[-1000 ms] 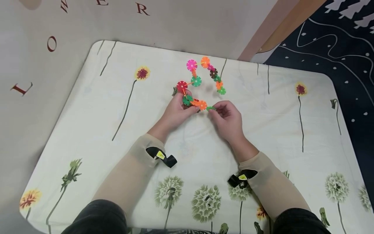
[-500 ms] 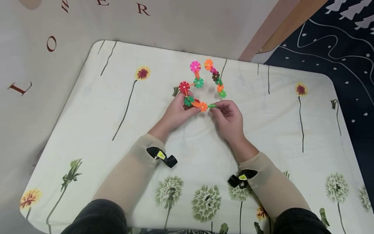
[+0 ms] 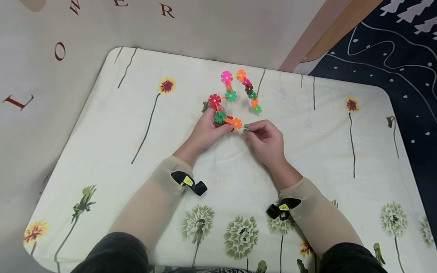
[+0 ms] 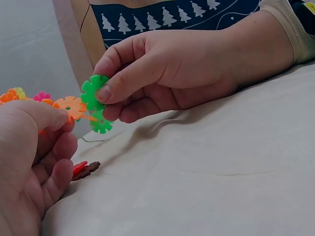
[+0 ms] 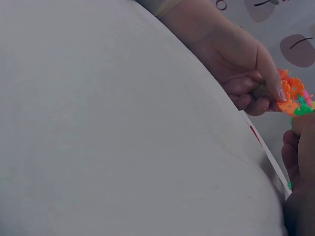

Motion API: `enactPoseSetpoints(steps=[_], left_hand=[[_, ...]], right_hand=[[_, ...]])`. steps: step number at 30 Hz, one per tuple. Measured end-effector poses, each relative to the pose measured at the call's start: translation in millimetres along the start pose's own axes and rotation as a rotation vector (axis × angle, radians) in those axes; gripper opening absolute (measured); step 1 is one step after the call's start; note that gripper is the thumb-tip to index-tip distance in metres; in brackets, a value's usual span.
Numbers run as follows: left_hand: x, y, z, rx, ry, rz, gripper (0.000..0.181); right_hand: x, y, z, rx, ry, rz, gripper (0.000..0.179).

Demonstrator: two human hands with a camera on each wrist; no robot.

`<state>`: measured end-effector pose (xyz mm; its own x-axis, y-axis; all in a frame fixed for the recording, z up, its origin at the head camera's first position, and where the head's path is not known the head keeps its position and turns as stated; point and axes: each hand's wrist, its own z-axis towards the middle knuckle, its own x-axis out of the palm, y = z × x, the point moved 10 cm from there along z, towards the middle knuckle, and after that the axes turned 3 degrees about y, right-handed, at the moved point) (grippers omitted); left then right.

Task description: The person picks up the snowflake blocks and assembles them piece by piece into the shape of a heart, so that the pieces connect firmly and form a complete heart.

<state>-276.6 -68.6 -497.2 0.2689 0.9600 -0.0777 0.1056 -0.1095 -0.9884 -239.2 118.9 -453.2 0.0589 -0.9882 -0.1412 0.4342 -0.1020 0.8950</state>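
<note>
A chain of notched plastic snowflake discs curves in an open loop, its red disc (image 3: 214,100) above my left hand (image 3: 209,131). That hand pinches the orange disc (image 4: 70,105) at the chain's near end. Opposite it, my right hand (image 3: 268,141) holds a bright green disc (image 4: 91,93) between thumb and forefinger. The green disc looks edge-on in the head view and meets the orange disc's rim; whether their slots interlock I cannot tell. Another light green disc (image 3: 257,109) ends the chain's other branch. In the right wrist view both hands partly hide the discs.
Beneath my left fingers, red and brown discs (image 4: 86,170) lie on the table. A flower-printed cloth (image 3: 218,178) covers the tabletop. The pale wall (image 3: 205,34) stands behind the far edge, with a dark patterned surface (image 3: 392,57) at the right.
My right hand has tilted the green disc from face-up to edge-on beside the orange disc. The chain swayed slightly right, then partly back. My left hand stays nearly in place.
</note>
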Motion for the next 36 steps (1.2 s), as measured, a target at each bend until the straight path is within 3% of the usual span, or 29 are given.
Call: enactPoseSetpoints(steps=[6,17,30,36], left_hand=[[0.8,-1.6,-1.2,0.003,0.014,0.033,0.044],[2.3,-1.8,-0.9,0.003,0.041,0.122,0.038],[5.9,-1.6,-2.6,-0.03,0.096,0.142,0.037],[5.2,-2.4,-2.2,-0.024,0.086,0.143,0.039]], right_hand=[[1.9,2.2,0.5,-0.002,0.019,0.042,0.014],[0.9,0.8,0.4,0.011,0.023,0.007,0.014],[2.4,-0.2,0.1,0.032,0.055,-0.014,0.014],[3.3,-0.1,1.3,0.041,0.053,-0.014,0.014]])
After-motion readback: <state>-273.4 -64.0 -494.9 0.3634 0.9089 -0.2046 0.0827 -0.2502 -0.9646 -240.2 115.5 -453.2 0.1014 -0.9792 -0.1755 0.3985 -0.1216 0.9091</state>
